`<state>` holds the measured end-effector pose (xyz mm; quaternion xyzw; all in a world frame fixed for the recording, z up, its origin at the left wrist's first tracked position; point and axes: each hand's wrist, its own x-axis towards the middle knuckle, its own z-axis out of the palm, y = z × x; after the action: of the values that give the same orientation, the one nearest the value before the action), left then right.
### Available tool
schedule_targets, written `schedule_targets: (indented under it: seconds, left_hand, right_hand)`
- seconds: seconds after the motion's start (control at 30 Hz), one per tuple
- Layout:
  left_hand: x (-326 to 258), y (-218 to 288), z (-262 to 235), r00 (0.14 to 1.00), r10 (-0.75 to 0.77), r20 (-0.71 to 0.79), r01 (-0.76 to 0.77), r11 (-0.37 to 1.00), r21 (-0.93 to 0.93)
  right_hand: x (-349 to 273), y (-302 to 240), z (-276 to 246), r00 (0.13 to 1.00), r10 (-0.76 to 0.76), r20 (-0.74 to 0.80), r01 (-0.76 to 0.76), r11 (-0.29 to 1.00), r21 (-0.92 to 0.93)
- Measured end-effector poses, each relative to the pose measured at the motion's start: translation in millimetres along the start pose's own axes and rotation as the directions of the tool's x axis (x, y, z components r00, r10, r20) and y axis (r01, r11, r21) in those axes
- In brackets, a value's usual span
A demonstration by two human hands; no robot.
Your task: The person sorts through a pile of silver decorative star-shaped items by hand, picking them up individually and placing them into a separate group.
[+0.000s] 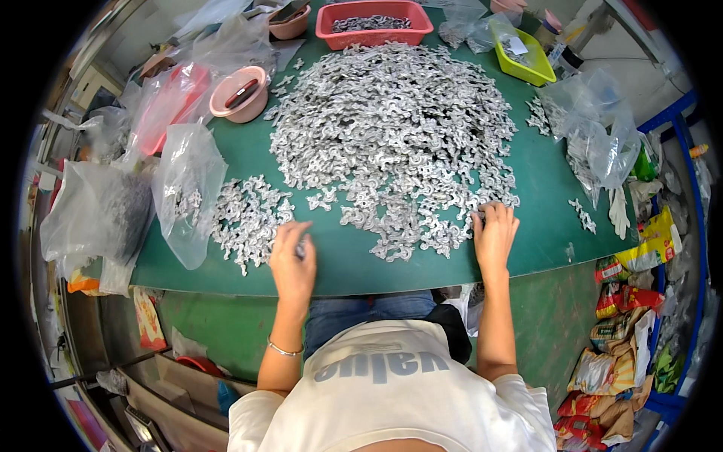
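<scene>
A large heap of small silvery metal parts (392, 113), wavy and with rounded ends, spreads over the green table (339, 264). My left hand (291, 264) is closed at the right edge of a smaller pile of the same parts (248, 218). A grey metal part (300, 249) shows between its thumb and fingers. At the heap's lower right edge, my right hand (495, 235) has its fingers bent down and drawn together. Something small and dark grey shows at their tips, mostly hidden by the fingers.
A pink basin (239, 113) holds a dark red object; a red tray (325, 26) with parts stands behind the heap. Plastic bags of parts (188, 226) crowd the left side. A yellow-green tray (542, 74), another clear bag (595, 143) and a white glove (618, 214) lie right.
</scene>
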<state>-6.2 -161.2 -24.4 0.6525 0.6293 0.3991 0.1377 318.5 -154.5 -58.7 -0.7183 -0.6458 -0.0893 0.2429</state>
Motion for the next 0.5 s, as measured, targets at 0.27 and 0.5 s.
schedule_targets:
  seconds: [0.27, 0.5]
  left_hand:
    - [-17.7, -2.3, 5.2, 0.984, -0.094, 0.152, 0.091, 0.995, 0.031]
    - [-29.6, -24.2, -11.8, 0.990, -0.139, 0.039, 0.137, 0.990, 0.036]
  right_hand:
    - [-3.3, 10.8, 3.3, 0.974, 0.171, -0.146, -0.144, 0.973, 0.179]
    - [-6.9, -102.8, 1.1, 0.935, 0.188, 0.300, -0.351, 0.377, 0.857]
